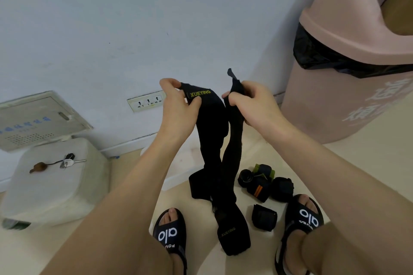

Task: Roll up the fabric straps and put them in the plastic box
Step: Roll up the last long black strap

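Pink swing-lid bin (348,87) at right. Two black XUEYING straps (214,131) hang over the floor; my left hand (178,105) pinches one top end, right hand (252,100) grips the other. Rolled straps (266,182) below. Risk: dangling tails tangle, spoiling the roll.

Open floor (196,198) between the sandals (169,233); rolled straps (266,182) clustered right, pink bin (348,87) crowding far right, white box (55,176) blocking left, wall (134,18) ahead.
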{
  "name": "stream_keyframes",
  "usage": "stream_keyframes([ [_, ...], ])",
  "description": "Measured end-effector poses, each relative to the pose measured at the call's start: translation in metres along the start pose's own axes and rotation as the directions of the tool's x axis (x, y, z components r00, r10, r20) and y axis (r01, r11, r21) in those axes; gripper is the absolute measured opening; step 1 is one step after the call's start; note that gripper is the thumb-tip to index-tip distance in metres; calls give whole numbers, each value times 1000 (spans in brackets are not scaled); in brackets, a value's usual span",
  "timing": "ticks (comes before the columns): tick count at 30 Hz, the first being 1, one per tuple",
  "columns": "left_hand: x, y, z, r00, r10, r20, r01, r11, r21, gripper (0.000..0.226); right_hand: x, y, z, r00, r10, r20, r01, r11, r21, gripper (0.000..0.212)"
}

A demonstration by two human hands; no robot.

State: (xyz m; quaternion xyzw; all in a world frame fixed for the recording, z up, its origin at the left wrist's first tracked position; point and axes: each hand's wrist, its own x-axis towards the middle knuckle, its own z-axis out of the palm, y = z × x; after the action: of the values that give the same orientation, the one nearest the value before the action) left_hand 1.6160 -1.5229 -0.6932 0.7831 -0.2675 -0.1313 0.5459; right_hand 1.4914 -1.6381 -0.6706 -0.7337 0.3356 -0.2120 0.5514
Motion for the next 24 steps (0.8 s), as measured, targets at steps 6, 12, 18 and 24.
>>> stream_keyframes([
  [6,2,-3,1,996,80,29,-82,994,75,20,-1,-1,-2,998,39,41,-42,996,79,47],
  [12,2,-1,0,998,-12,66,15,999,-51,38,1,5,-1,996,1,84,-13,990,138,36],
  [18,3,1,-1,1000,4,19,-2,994,-105,43,-1,7,-1,986,-24,163,17,999,45,27],
  [24,4,1,-1,999,32,-42,-37,991,-126,33,3,12,0,990,31,135,-30,1000,-8,20],
])
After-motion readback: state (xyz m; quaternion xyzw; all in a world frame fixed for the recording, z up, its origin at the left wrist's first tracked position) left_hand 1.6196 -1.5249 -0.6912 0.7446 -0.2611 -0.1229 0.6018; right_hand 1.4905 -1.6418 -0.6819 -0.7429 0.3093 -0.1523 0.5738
